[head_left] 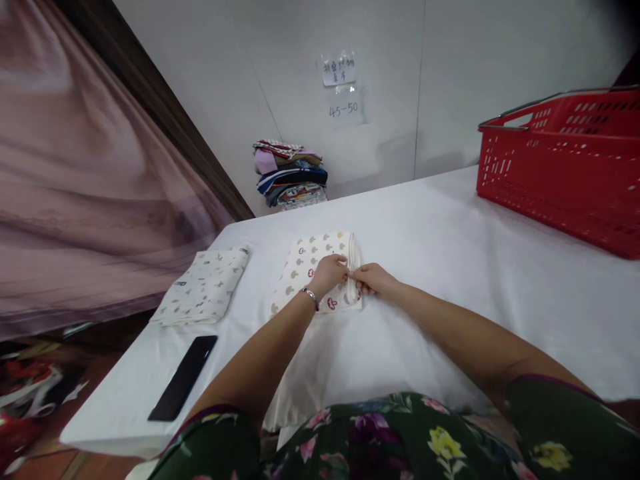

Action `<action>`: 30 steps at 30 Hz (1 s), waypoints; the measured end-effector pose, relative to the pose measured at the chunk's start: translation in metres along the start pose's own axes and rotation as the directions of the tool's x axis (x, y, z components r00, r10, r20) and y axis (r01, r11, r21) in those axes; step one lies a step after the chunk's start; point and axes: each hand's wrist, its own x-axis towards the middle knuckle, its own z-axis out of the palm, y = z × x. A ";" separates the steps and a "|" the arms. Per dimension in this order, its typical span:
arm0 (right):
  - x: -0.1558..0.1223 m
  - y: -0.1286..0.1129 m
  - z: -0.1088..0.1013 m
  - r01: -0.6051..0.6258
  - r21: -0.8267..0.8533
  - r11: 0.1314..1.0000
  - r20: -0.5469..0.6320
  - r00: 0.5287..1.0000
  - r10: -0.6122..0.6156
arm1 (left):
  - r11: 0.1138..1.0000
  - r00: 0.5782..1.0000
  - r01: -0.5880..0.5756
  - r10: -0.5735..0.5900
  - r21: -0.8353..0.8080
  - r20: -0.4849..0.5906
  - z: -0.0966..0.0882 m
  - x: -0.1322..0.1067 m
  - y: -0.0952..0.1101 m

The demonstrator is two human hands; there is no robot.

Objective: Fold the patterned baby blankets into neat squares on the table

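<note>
Pale wall (380, 40) panels are seen at 12 o'clock, where an upper sign (339, 72) with handwriting and a lower sign (346, 110) marked 45-50 are fixed. With the clock centred on the cloth (303, 270), a stack (291, 175) of folded, mixed-colour fabrics is seen between 11 and 12 o'clock, just past the far edge of the table (430, 227); its support is hidden. Most of the view is taken up by that table, which is covered in white. At 2 o'clock a red basket (560, 180) with a metal handle is placed on it, well apart from the cloth. Beyond the table, the 10 o'clock side is filled by a pink curtain (75, 167). At 9 o'clock a folded 2nd cloth (205, 287) with a small print is laid flat, and at 8 o'clock, nearer the wearer, a dark phone (183, 378) is set down. The cloth, printed in grey, red and yellow, is laid folded at mid-table, its layers bunched along the 3 o'clock edge. There the layers are pinched by the right hand (374, 279), its fingers held narrow. The cloth is touched from above by the left hand (329, 272), its wrist circled by a bracelet (312, 297); its fingertips are brought close to the right thumb, and whether fabric is gripped by them cannot be told.
</note>
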 end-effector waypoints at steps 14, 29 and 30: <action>0.000 0.001 0.000 0.032 -0.034 0.999 -0.006 0.999 -0.032 | 0.997 0.999 -0.031 0.030 0.067 0.013 -0.001 0.005 -0.004; 0.000 -0.001 -0.006 0.041 0.019 0.999 0.041 0.998 -0.041 | 0.986 1.000 0.004 -0.002 0.168 -0.008 -0.002 -0.002 0.004; -0.001 -0.001 -0.006 0.042 0.033 0.999 0.053 0.998 -0.044 | 0.984 1.000 0.003 -0.001 0.177 -0.009 -0.002 -0.002 0.004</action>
